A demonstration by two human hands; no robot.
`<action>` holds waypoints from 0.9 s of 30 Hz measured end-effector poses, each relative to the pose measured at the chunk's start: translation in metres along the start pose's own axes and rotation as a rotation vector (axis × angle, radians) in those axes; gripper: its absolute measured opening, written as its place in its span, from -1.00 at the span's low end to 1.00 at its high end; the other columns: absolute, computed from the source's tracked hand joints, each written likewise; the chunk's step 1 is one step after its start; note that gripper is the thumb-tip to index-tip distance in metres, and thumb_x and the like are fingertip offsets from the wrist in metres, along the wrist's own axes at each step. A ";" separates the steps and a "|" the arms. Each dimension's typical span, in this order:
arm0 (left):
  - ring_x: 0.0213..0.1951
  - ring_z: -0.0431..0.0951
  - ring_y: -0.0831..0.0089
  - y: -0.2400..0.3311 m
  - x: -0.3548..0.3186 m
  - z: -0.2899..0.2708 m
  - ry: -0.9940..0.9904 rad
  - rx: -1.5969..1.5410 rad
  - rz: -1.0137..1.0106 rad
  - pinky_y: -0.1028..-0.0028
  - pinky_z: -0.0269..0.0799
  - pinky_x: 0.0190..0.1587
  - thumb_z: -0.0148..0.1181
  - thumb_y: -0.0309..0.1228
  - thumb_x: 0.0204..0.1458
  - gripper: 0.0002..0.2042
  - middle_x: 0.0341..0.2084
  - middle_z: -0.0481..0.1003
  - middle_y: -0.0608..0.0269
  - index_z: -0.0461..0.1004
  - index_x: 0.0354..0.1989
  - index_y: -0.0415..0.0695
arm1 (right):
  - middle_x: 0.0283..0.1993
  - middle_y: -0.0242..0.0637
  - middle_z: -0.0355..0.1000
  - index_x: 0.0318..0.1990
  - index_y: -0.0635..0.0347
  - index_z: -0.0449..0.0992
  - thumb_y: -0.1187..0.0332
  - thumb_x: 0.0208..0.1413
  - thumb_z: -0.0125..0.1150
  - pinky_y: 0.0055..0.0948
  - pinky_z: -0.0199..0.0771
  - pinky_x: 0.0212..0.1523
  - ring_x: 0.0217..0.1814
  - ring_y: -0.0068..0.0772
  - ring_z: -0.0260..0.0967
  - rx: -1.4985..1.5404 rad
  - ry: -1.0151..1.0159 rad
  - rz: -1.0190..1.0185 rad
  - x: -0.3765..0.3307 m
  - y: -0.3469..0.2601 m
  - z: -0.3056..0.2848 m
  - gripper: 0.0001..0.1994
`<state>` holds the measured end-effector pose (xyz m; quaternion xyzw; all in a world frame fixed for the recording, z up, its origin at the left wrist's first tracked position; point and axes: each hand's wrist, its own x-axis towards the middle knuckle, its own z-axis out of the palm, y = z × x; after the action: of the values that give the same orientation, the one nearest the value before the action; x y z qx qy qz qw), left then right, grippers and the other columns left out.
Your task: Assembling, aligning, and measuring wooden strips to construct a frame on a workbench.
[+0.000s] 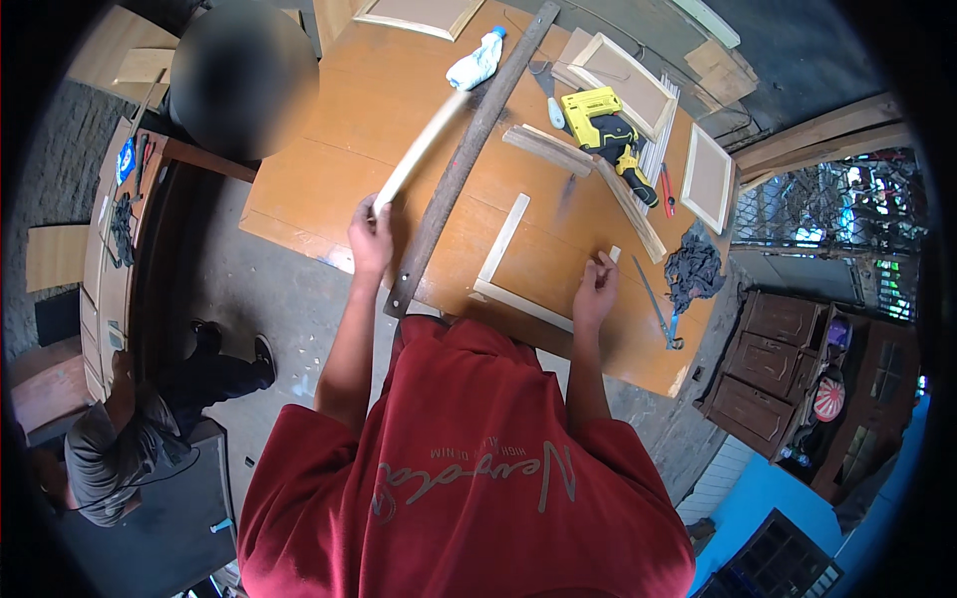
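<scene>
My left hand point(371, 239) is closed around the near end of a long pale wooden strip point(427, 143), which slants up over the table. Just right of it, a long dark bar point(461, 169) lies across the tabletop and past its near edge. Pale strips forming a corner point(481, 284) lie at the near edge, between my hands. My right hand point(595, 289) is closed on a pale wooden piece point(615, 253), whose end shows past the fingers. My forearm and hand hide whether this piece joins the corner.
On the orange table point(339, 149) lie a yellow-black power tool point(603, 122), a scraper point(549, 100), a bottle point(477, 65), loose strips point(548, 147), wooden frames point(709, 177), a dark rag point(695, 269) and a thin metal tool point(653, 299). Another person point(130, 439) is at left; a cabinet point(773, 349) stands right.
</scene>
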<state>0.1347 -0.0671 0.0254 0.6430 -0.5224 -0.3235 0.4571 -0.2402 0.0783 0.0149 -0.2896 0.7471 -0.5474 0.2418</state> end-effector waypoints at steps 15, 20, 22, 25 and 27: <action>0.08 0.48 -0.03 0.068 -0.063 0.052 -0.625 0.155 0.509 0.14 0.40 0.17 0.17 -0.37 0.27 -0.73 -0.04 0.53 0.01 0.48 0.08 -0.21 | 0.22 -0.23 0.46 0.16 -0.04 0.56 0.17 0.08 0.45 0.02 0.14 0.37 0.32 -0.03 0.32 -0.764 -0.579 -0.666 0.036 -0.072 0.000 -0.53; 0.10 0.48 -0.04 0.076 -0.061 0.051 -0.583 0.174 0.502 0.13 0.39 0.19 0.17 -0.37 0.26 -0.73 -0.02 0.53 0.00 0.49 0.07 -0.20 | -0.06 -0.28 0.59 -0.01 0.01 0.61 0.16 0.11 0.43 -0.08 0.30 0.21 0.06 -0.08 0.49 -0.649 -0.643 -0.602 0.044 -0.075 -0.009 -0.68; 0.10 0.48 -0.04 0.073 -0.061 0.052 -0.583 0.175 0.490 0.13 0.39 0.19 0.18 -0.37 0.25 -0.72 -0.02 0.53 -0.01 0.50 0.07 -0.20 | -0.03 -0.27 0.59 0.00 0.01 0.62 0.16 0.12 0.43 -0.05 0.33 0.17 0.08 -0.07 0.49 -0.645 -0.659 -0.576 0.046 -0.073 -0.006 -0.67; 0.10 0.48 -0.04 0.065 -0.068 0.061 -0.594 0.156 0.456 0.13 0.39 0.21 0.18 -0.39 0.23 -0.72 -0.01 0.53 -0.02 0.51 0.07 -0.20 | -0.02 -0.28 0.59 0.01 0.02 0.62 0.17 0.11 0.43 -0.07 0.33 0.16 0.09 -0.06 0.49 -0.596 -0.709 -0.549 0.047 -0.064 -0.013 -0.67; 0.11 0.49 -0.05 0.061 -0.076 0.061 -0.563 0.150 0.430 0.13 0.39 0.21 0.19 -0.39 0.22 -0.71 -0.01 0.53 -0.04 0.50 0.09 -0.20 | -0.02 -0.25 0.57 0.01 0.04 0.62 0.19 0.11 0.44 -0.07 0.35 0.15 0.08 -0.04 0.48 -0.571 -0.743 -0.545 0.046 -0.061 -0.016 -0.67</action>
<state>0.0382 -0.0110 0.0548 0.4360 -0.7734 -0.3453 0.3042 -0.2736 0.0431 0.0759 -0.7011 0.6280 -0.2263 0.2506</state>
